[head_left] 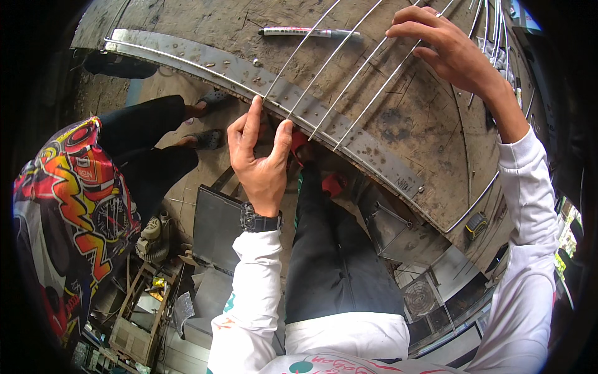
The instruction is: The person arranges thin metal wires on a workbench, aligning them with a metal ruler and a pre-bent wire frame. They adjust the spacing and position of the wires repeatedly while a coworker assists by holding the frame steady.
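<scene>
We pinch the near ends of thin steel rods (339, 65) at the desk's (423, 124) near edge, our left hand (260, 159) closed on one beside the flat metal strip (280, 93), our right hand (445, 50) pressing curled fingers on their far ends. A loosened grip could let the springy rods skew across the strip or roll toward the marker pen (305, 32).
</scene>
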{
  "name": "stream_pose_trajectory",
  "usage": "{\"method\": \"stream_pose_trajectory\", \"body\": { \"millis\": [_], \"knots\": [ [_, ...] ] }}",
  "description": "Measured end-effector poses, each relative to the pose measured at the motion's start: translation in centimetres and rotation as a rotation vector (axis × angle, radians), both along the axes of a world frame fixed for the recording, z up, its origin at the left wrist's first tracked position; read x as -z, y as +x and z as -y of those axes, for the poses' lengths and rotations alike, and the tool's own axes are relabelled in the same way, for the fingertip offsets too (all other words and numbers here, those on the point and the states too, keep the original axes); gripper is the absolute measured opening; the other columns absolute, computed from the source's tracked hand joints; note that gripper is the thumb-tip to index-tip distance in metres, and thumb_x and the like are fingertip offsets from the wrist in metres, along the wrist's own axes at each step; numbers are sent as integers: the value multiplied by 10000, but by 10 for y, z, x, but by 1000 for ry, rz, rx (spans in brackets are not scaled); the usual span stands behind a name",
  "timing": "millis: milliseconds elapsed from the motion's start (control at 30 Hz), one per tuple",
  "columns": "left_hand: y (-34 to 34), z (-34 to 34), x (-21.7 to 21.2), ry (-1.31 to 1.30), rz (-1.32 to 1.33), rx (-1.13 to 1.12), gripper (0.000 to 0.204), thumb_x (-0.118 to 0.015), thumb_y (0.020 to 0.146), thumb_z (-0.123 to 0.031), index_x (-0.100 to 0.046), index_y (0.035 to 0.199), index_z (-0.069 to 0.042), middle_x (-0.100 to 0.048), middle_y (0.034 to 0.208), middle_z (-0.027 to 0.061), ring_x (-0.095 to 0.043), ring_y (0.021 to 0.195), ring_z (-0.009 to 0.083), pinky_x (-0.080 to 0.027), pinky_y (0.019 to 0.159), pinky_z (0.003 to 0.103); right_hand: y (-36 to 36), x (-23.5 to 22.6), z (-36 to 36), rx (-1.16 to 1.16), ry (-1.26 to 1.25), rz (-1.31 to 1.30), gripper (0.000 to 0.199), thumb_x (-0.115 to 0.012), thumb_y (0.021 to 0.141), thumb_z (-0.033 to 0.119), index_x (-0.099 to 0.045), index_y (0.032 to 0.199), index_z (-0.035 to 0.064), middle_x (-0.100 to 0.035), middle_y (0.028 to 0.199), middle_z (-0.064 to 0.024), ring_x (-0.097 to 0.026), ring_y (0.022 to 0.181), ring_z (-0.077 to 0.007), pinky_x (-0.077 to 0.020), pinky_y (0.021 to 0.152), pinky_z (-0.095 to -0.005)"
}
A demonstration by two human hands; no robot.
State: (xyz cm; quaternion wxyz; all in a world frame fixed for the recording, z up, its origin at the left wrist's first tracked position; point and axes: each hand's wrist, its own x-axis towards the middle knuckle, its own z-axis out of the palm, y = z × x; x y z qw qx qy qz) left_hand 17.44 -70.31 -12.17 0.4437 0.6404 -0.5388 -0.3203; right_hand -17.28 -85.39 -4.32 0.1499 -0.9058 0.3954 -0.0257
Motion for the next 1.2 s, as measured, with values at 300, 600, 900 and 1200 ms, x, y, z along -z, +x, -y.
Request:
{"method": "stream_pose_trajectory", "body": {
  "millis": [300,600,900,1200],
  "knots": [
    [3,-1,3,-5,66,30,587,-847,929,-132,-641,1477,-89,-637,1168,27,-629,1011,107,-511,893,247,11,-18,2,-40,99,84,493,-712,816,-82,-676,1273,100,-614,1300,-111,-599,1247,-322,-502,1078,-428],
    [0,0,1,2,12,13,624,-880,871,-129,-661,1454,-91,-587,1104,43,-564,992,162,-479,922,295,9,-11,1,-10,65,52,499,-717,838,-69,-677,1299,117,-604,1347,-94,-587,1291,-317,-499,1119,-426],
    [-1,-1,1,5,-3,14,626,-879,871,-123,-657,1456,-84,-579,1085,33,-552,968,156,-475,897,284,-1,9,3,13,15,-6,518,-736,893,-45,-669,1364,161,-575,1454,-54,-560,1384,-290,-483,1223,-424],
    [-1,-1,1,0,-13,14,615,-877,871,-111,-663,1447,-80,-581,1078,36,-553,967,157,-475,890,284,1,1,3,-24,20,32,506,-711,871,-56,-674,1334,145,-602,1388,-86,-590,1315,-316,-518,1126,-428]
  ]
}}
